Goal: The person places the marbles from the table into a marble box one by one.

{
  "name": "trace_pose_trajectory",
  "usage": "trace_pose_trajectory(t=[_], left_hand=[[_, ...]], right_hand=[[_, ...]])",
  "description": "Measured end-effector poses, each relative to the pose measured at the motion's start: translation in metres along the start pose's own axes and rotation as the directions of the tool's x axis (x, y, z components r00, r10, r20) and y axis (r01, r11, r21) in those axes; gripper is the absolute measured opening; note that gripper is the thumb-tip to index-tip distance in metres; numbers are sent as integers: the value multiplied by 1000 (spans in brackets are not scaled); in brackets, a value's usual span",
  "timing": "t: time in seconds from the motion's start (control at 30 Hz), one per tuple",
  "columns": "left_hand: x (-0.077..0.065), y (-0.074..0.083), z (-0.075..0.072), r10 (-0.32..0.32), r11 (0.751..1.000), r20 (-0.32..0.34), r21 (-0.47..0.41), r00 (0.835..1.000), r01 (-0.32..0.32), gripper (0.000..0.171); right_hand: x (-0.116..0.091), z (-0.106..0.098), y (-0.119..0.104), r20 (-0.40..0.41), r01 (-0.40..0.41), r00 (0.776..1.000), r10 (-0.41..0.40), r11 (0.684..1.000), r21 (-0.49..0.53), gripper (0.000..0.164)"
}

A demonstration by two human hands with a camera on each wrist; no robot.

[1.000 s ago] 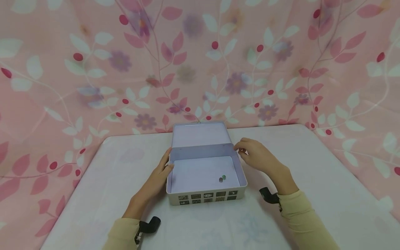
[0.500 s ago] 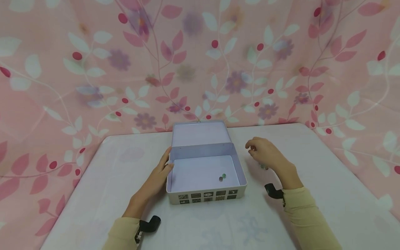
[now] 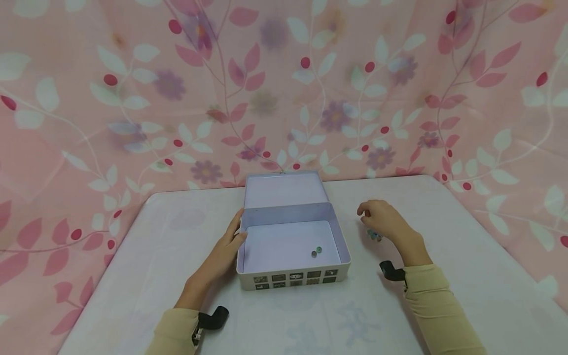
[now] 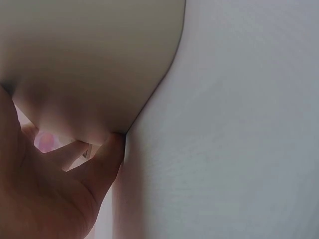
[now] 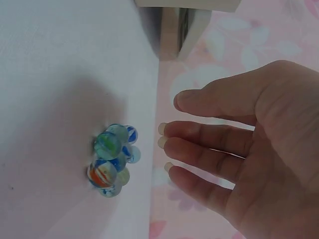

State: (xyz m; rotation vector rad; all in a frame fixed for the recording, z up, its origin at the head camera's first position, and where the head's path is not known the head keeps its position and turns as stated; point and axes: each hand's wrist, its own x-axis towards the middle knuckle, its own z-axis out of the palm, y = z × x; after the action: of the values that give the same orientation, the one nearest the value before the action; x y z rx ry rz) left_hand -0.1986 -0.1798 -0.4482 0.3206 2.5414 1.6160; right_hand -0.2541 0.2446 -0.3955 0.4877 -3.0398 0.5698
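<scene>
A pale hinged tin box (image 3: 290, 244) stands with its lid laid back. My left hand (image 3: 223, 252) holds its left wall, thumb at the rim and fingers along the outside. In the left wrist view, bent fingers (image 4: 107, 159) touch the box's side (image 4: 94, 59). Two small marbles, a green one (image 3: 319, 250) and a darker one (image 3: 314, 254), lie inside near the front right. My right hand (image 3: 385, 221) is above a cluster of glass marbles (image 5: 110, 159) to the right of the box. Its fingers (image 5: 209, 137) are loosely bent and apart from the marbles, with nothing between them.
A white patterned cloth (image 3: 186, 217) covers the table. Behind it hangs a pink floral curtain (image 3: 284, 88). The raised lid (image 3: 284, 191) lies toward the curtain. Black wrist cameras (image 3: 214, 318) are strapped at both sleeves.
My right hand has moved right from the box's back right corner to over the marble cluster, which comes into view below it. The left hand, the box and the two marbles inside stay put.
</scene>
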Motion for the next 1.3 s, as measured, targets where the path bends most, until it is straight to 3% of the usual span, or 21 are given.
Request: trace_pose_trajectory(t=[0.37, 0.73, 1.07, 1.3], left_hand=[[0, 0, 1, 1, 1000, 13, -13, 1000, -1, 58], [-1, 3, 1, -8, 1000, 30, -29, 1000, 9, 60], [1, 0, 0, -3, 1000, 24, -22, 1000, 4, 58], [0, -1, -1, -9, 1000, 16, -24, 1000, 9, 57]], right_hand=[[3, 14, 13, 67, -104, 992, 103, 995, 4, 25], [4, 23, 20, 34, -72, 997, 73, 997, -22, 17], [2, 18, 25, 45, -96, 994, 97, 995, -18, 17], [0, 11, 29, 107, -127, 986, 129, 992, -21, 17]])
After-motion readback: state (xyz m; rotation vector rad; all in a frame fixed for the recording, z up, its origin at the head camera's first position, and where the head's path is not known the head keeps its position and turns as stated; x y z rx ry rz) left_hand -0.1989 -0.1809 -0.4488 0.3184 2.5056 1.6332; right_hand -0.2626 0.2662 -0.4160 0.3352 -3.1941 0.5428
